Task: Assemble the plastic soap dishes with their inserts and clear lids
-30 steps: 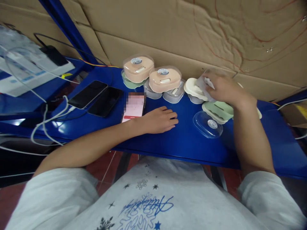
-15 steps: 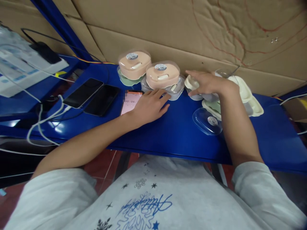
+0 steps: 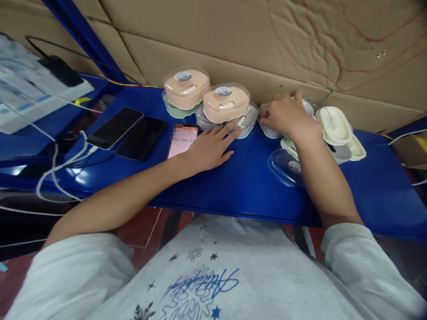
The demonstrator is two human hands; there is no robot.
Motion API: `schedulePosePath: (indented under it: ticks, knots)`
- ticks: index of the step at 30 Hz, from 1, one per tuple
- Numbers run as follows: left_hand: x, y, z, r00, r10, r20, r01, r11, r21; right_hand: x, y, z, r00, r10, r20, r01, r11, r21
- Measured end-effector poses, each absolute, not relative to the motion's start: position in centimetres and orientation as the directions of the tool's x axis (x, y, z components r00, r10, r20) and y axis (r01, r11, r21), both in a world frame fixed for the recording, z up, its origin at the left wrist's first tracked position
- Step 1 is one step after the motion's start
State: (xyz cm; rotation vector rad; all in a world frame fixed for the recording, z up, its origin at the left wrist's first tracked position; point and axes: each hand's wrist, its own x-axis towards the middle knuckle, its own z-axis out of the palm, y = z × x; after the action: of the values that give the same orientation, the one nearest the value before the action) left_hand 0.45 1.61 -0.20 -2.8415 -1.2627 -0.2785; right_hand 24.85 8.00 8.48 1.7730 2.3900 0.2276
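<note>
My left hand [image 3: 209, 149] lies flat on the blue table [image 3: 247, 186] with its fingers stretched out, the fingertips touching a grey soap box [image 3: 245, 122] under a peach-coloured box [image 3: 226, 103]. My right hand [image 3: 287, 116] curls over a grey box [image 3: 271, 132] against the cardboard wall; what its fingers grip is hidden. A second peach box [image 3: 186, 87] stands on a green one to the left. A clear lid [image 3: 283, 166] lies by my right forearm. Cream boxes [image 3: 334, 126] sit to the right of that hand.
A lit phone [image 3: 182, 141] lies beside my left hand, with two dark phones [image 3: 128, 131] further left. White cables [image 3: 63, 169] trail off the table's left edge. A white box [image 3: 36, 95] and a black charger [image 3: 62, 71] sit at far left. A cardboard wall [image 3: 267, 44] backs the table.
My right hand has put down the wrapper it was holding and moved left and back onto the grey box. My left hand slid forward to the grey box under the peach one.
</note>
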Motion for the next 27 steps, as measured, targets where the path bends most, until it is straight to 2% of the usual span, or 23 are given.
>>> schedulePosePath:
  ticks: [2, 5, 10, 14, 19, 21, 25, 27]
  knots:
    - [0.5, 1.6, -0.1, 0.658, 0.735, 0.163, 0.74, -0.671, 0.045, 25.0, 8.3, 7.7, -0.287, 0.958, 0.021, 0.933, 0.275, 0.231]
    - [0.5, 1.6, -0.2, 0.659, 0.733, 0.165, 0.741, -0.671, 0.025, 25.8, 9.1, 6.6, -0.265, 0.962, 0.073, 0.949, 0.246, 0.196]
    - [0.5, 1.6, -0.8, 0.673, 0.711, 0.203, 0.723, -0.691, 0.023, 26.0, 9.9, 6.0, -0.167, 0.986, -0.029, 0.965, 0.169, 0.203]
    - [0.4, 1.6, -1.0, 0.675, 0.704, 0.22, 0.714, -0.699, 0.048, 27.3, 10.6, 7.0, -0.168, 0.978, -0.126, 0.957, 0.193, 0.215]
    - [0.4, 1.6, -0.9, 0.673, 0.71, 0.205, 0.717, -0.695, 0.053, 30.7, 11.0, 9.2, -0.231, 0.957, -0.176, 0.964, 0.25, 0.091]
    - [0.3, 1.6, -0.9, 0.674, 0.711, 0.2, 0.717, -0.695, 0.051, 31.2, 10.5, 10.0, -0.245, 0.962, -0.121, 0.965, 0.255, 0.068]
    - [0.3, 1.7, -0.9, 0.681, 0.706, 0.197, 0.714, -0.699, 0.035, 29.9, 9.2, 10.5, -0.251, 0.965, 0.074, 0.965, 0.243, 0.099]
    - [0.3, 1.6, -1.0, 0.683, 0.702, 0.202, 0.712, -0.702, 0.036, 28.9, 9.0, 10.2, -0.268, 0.961, 0.059, 0.961, 0.263, 0.082]
